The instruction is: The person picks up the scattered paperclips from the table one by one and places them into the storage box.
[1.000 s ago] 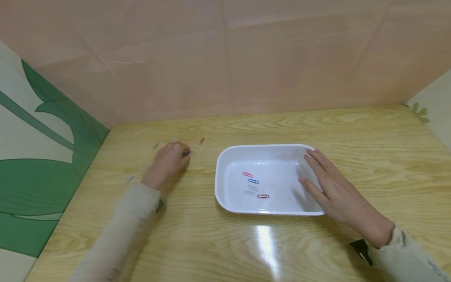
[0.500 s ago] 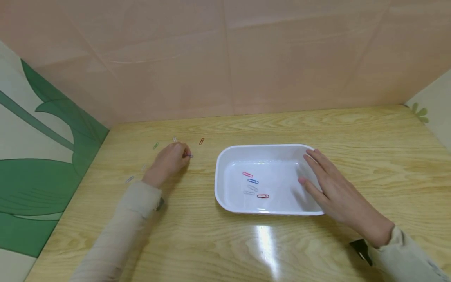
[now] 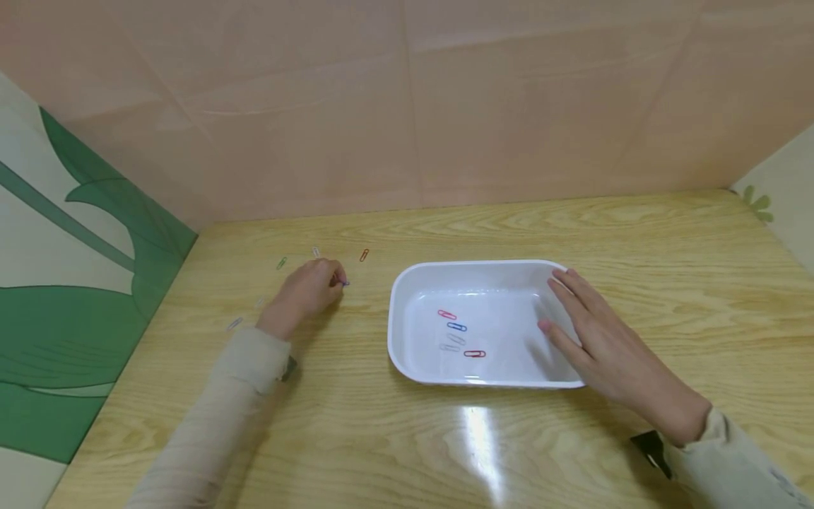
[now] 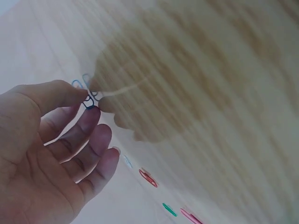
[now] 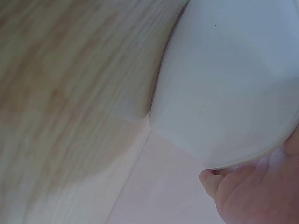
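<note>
Head view, left of centre: pinching a blue paperclip (image 3: 345, 283) between thumb and fingertips of the left hand (image 3: 308, 288), low over the wood-grain surface (image 3: 356, 424), hard to tell if touching it. Just beyond that hand, toward the upper left: a green paperclip (image 3: 282, 263), a whitish paperclip (image 3: 316, 252) and, farther right, an orange-red paperclip (image 3: 364, 255), all lying flat. Right of centre: a white tray (image 3: 470, 265) with pink, blue, red and two pale clips (image 3: 456, 326) inside, mostly left. At its right end: resting the right hand (image 3: 600, 343) on the rim, fingers straight, thumb reaching inward.
</note>
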Tool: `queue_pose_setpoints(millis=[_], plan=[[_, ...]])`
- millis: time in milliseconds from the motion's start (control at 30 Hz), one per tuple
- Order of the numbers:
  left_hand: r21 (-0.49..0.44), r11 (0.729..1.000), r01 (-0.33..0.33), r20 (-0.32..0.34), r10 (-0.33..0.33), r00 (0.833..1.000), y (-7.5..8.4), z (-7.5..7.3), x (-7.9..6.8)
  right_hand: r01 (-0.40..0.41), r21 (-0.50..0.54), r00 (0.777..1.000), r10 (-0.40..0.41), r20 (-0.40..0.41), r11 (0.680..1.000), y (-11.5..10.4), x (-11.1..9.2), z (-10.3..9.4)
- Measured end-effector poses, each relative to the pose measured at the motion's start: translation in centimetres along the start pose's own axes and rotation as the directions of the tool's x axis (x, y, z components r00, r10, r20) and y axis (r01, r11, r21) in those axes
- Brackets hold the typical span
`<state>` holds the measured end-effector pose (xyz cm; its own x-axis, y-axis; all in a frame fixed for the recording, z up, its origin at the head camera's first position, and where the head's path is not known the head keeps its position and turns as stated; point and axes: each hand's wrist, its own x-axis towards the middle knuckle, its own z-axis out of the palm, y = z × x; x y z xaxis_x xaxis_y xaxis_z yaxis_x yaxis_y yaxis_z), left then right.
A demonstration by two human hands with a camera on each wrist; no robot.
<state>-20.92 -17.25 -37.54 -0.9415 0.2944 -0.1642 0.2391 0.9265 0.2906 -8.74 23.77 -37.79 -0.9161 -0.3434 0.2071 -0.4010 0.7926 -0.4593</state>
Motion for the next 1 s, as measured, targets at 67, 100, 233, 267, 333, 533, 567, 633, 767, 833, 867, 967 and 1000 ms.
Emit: queue_pose_setpoints(millis=[67,100,233,267,333,533,567,633,767,833,867,967,1000], plan=[[-0.004,1.0,-0.01,-0.013,0.01,1.0,0.0,0.0,0.0,0.0,0.0,1.0,0.0,0.0,1.0,0.0,0.0,0.0],[-0.006,1.0,-0.016,-0.02,0.016,1.0,0.0,0.1,-0.1,0.0,-0.001,1.0,0.0,0.0,1.0,0.0,0.0,0.0],[-0.003,0.998,-0.061,-0.06,0.06,0.996,0.0,0.2,-0.1,0.003,-0.004,1.0,-0.003,-0.004,1.0,0.0,0.1,0.0],[-0.004,0.997,-0.073,-0.069,0.072,0.995,0.1,0.3,-0.1,0.004,-0.006,1.0,-0.004,-0.004,1.0,0.0,0.1,0.0],[-0.014,0.996,-0.088,-0.087,0.086,0.993,0.2,0.3,-0.1,0.005,-0.007,1.0,-0.005,-0.006,1.0,0.0,0.1,0.0],[-0.044,0.992,-0.116,-0.134,0.11,0.985,0.9,0.3,-0.2,0.003,-0.004,1.0,-0.003,-0.006,1.0,0.0,0.1,0.1],[-0.046,0.991,-0.125,-0.144,0.117,0.983,0.9,0.3,-0.2,0.002,-0.004,1.0,-0.002,-0.005,1.0,0.0,0.1,0.1],[-0.051,0.988,-0.145,-0.164,0.135,0.977,1.2,0.2,-0.2,0.0,-0.005,1.0,-0.001,-0.005,1.0,0.0,0.1,0.1],[-0.057,0.98,-0.19,-0.21,0.174,0.962,1.7,0.1,-0.3,0.001,-0.007,1.0,-0.001,-0.005,1.0,0.0,0.1,0.1],[-0.05,0.975,-0.215,-0.231,0.198,0.953,2.0,0.0,-0.4,-0.001,-0.007,1.0,0.001,-0.004,1.0,0.1,0.1,0.1],[-0.047,0.973,-0.228,-0.242,0.21,0.947,2.2,0.0,-0.4,0.0,-0.007,1.0,0.0,-0.005,1.0,0.1,0.1,0.1],[-0.028,0.964,-0.263,-0.267,0.247,0.932,2.7,-0.2,-0.5,-0.006,-0.004,1.0,0.006,-0.002,1.0,0.1,0.1,0.1],[-0.025,0.962,-0.272,-0.273,0.256,0.928,2.9,-0.3,-0.6,-0.008,-0.004,1.0,0.008,-0.001,1.0,0.1,0.1,0.1]])
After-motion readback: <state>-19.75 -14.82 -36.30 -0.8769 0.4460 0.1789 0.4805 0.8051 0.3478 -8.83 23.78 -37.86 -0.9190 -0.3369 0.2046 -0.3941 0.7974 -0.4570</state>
